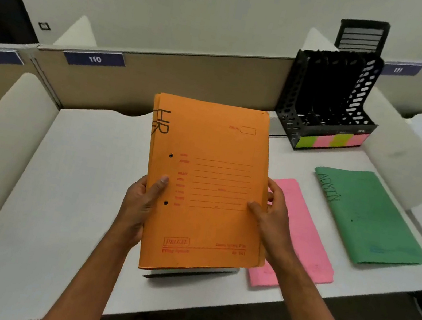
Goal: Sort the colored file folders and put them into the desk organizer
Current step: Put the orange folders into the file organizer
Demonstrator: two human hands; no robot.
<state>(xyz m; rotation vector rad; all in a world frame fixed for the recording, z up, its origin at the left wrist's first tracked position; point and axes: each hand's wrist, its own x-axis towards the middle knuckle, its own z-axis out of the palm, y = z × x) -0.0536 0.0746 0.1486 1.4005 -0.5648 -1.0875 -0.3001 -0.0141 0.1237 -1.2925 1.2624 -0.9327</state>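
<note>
Both hands (140, 203) (272, 221) — orange folders (207, 187)

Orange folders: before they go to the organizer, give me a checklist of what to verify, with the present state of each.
1. Both hands grip the orange folders: ok, left hand on the left edge, right hand on the right edge.
2. Stack is one colour: cannot tell, only edges of the lower folders show.
3. Organizer slots free: ok, no folders show in them.
4. Which slot label is for orange: cannot tell, the strip shows only green and pink.
5. Pink folder and green folder set apart: ok, lying flat on the desk, side by side.
</note>
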